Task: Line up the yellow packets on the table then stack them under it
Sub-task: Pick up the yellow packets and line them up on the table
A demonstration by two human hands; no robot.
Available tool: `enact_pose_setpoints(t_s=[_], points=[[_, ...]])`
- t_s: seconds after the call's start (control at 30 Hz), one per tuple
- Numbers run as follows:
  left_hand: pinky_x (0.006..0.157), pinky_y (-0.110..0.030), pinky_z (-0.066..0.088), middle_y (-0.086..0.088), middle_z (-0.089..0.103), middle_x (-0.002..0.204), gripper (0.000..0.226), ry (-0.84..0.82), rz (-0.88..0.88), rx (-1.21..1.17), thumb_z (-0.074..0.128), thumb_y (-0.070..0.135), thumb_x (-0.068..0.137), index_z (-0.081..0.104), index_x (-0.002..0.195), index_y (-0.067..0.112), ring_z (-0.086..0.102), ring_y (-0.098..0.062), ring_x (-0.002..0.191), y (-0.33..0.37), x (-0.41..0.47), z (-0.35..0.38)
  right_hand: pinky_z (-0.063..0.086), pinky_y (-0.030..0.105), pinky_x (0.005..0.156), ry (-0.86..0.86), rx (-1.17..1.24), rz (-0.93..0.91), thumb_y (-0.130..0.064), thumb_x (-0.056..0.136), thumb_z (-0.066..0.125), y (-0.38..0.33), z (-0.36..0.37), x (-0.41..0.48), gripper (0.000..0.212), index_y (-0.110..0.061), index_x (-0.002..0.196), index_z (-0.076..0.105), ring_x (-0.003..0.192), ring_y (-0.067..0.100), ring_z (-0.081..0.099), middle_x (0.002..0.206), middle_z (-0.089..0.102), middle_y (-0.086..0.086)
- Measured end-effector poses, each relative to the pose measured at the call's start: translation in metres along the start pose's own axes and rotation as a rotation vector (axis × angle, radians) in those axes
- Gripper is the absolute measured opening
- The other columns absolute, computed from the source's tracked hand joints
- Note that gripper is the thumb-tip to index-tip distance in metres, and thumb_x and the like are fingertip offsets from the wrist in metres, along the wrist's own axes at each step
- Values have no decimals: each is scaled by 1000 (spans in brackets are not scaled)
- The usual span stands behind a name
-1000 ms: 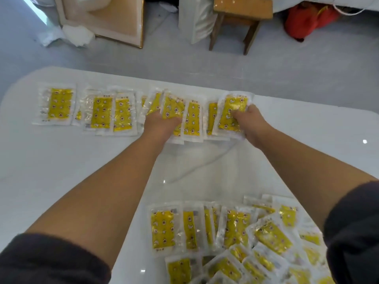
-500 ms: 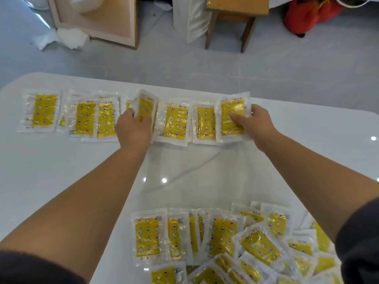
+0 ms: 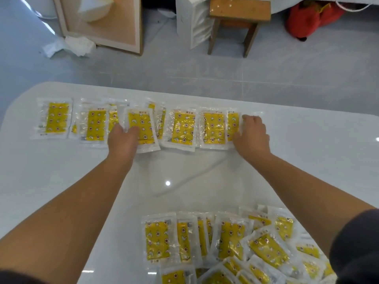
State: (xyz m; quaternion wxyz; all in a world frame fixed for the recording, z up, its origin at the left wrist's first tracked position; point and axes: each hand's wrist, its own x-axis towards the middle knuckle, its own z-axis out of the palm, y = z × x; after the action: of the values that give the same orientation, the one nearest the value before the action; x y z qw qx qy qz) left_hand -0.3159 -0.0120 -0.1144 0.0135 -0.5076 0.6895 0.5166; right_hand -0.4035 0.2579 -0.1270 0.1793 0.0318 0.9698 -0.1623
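White table (image 3: 307, 160). Far row of yellow packets (image 3: 183, 128) runs left to right, overlapping. Left hand (image 3: 123, 139) pinches 1 tilted packet (image 3: 141, 123) lying over its neighbours mid-row. Right hand (image 3: 251, 134) rests on the end packet (image 3: 233, 123), fingers bent; pinching or pressing, cannot tell. Loose heap (image 3: 264, 247) at near edge.

Head-worn; looks down over table (image 3: 51, 177)
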Motion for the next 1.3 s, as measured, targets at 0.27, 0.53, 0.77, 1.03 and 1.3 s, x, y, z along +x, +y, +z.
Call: enact_pose_setpoints(t_s=[0.27,0.53,0.77,1.03,1.3], points=[[76,-30,37,-8,57,110,32,56,163,327,57,22,93,55,120,6,53,-26,96,10,45,-23,33,47,106,-70,-90,-324,-13,89,52,-58,38,-30,58,-20,144,38,137,29,31,151,33,6],[101,-48,34,-14,42,135,57,120,433,702,68,20,83,45,136,16,37,-34,127,-8,32,-41,21,49,114,-167,-287,-376,-33,99,43,-66,45,-43,56,-31,151,22,147,28,9,160,17,3],[98,-35,31,2,51,126,35,-319,631,805,64,28,87,55,121,23,45,-19,120,-72,-56,-56,27,44,111,-84,-143,-484,-14,89,57,-48,43,-113,54,-17,141,44,143,28,26,154,32,9],[94,-36,34,2,40,130,74,-569,670,1205,69,51,74,36,135,29,41,-21,119,-143,-126,-43,37,40,98,-265,-249,-396,-27,85,63,-3,74,-219,52,-22,135,49,123,23,49,132,51,1],[88,-35,33,1,43,118,63,-459,803,1181,67,40,79,37,132,26,45,-20,107,-162,-131,-23,36,41,100,-236,-346,-260,-36,83,67,7,90,-240,65,-26,141,40,123,24,48,137,47,-1]])
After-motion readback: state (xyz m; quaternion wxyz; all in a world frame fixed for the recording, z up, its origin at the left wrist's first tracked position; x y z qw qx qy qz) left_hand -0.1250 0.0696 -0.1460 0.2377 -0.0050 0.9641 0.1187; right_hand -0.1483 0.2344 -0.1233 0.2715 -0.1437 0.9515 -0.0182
